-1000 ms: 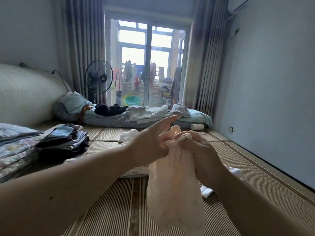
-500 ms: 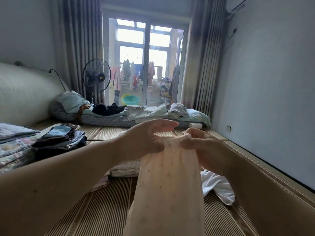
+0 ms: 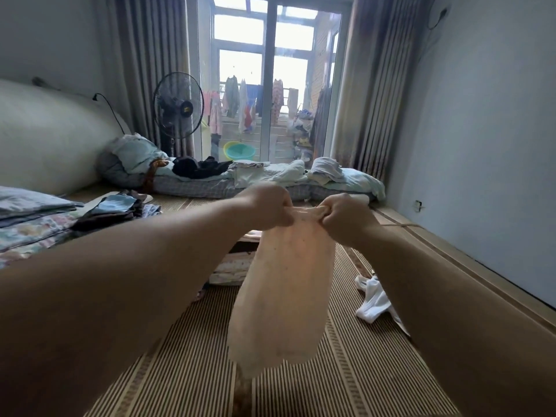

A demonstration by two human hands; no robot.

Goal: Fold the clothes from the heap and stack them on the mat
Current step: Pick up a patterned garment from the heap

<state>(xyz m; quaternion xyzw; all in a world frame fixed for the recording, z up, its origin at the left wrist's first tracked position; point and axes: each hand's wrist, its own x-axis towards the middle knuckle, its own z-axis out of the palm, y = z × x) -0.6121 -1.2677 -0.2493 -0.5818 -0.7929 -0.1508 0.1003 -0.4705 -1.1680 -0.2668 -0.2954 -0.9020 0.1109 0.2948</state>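
Left hand (image 3: pixel 267 206), right hand (image 3: pixel 346 218) pinch peach garment (image 3: pixel 282 296) top edge, hanging; step: straightening; next: lay on mat (image 3: pixel 361 371), fold.

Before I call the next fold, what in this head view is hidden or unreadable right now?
1. The pale peach thin garment, head view: its type is unclear. It hangs bunched from the left hand and right hand, and its lower edge is blurred.
2. The folded patterned stack, head view: mostly hidden by the garment and the left forearm.
3. The white crumpled cloth on the striped woven mat: partly hidden by the right forearm.
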